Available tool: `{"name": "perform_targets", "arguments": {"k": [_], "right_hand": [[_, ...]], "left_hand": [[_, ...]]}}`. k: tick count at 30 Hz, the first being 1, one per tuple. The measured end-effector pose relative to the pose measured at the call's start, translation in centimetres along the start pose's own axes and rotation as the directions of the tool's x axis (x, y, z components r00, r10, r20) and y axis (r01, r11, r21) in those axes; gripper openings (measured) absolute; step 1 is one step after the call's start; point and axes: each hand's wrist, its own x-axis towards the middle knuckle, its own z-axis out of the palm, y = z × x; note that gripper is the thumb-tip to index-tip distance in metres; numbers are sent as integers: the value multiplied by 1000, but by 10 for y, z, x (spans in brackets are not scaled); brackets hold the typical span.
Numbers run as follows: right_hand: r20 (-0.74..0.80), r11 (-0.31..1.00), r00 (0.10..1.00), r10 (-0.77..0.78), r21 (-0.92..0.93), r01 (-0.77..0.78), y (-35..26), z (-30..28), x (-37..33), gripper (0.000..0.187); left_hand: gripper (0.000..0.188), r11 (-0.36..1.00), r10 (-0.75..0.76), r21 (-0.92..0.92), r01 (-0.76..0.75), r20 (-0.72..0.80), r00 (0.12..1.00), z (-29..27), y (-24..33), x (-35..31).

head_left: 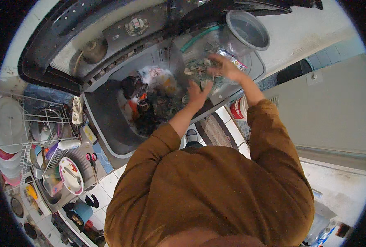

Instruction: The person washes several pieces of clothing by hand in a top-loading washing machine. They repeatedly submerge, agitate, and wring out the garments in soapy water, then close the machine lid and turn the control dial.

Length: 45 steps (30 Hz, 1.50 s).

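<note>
Two hands were at the greenish cloth (197, 71): my left hand (198, 96) was spread, while my right hand (228, 70) blurred, so I couldn't tell whether it pinched. The cloth lay between the tub's (104, 113) clothes (150, 96) and the bucket (233, 41).

Tiled floor (107, 184), white with darker joints, spreads below me at the lower left and shows again near the middle, where I see a worn brown-and-beige mat (217, 129) with dark edges. A pale, faintly stained wall (292, 22) fills the upper right of the frame; beneath it I have a broad, off-white panel (335, 103), whether door or appliance I cannot tell. At my far left, a white wire rack (25, 142) stands by a greyish table (83, 151). The light reaching me is soft and dull.
</note>
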Motion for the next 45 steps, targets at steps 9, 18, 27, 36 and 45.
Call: {"name": "perform_targets", "arguments": {"k": [9,18,27,36,45], "right_hand": [[88,751,889,449,502,-429,-88,-12,-7,41],[109,171,805,583,952,-252,-125,-21,5,42],[411,-48,853,322,907,-419,-140,-25,4,42],[777,958,559,287,-219,-187,-154,-11,-24,49],[179,177,962,204,960,-216,-224,21,-10,33]], "left_hand": [[48,951,140,-280,-135,-2,990,-64,35,23],[34,781,-17,-624,-9,-36,999,-124,72,-17],[39,350,36,-936,28,43,998,-168,67,-34],[38,287,26,-958,16,24,999,-200,58,-47],[48,633,188,-771,-78,55,981,-183,67,-61]]}}
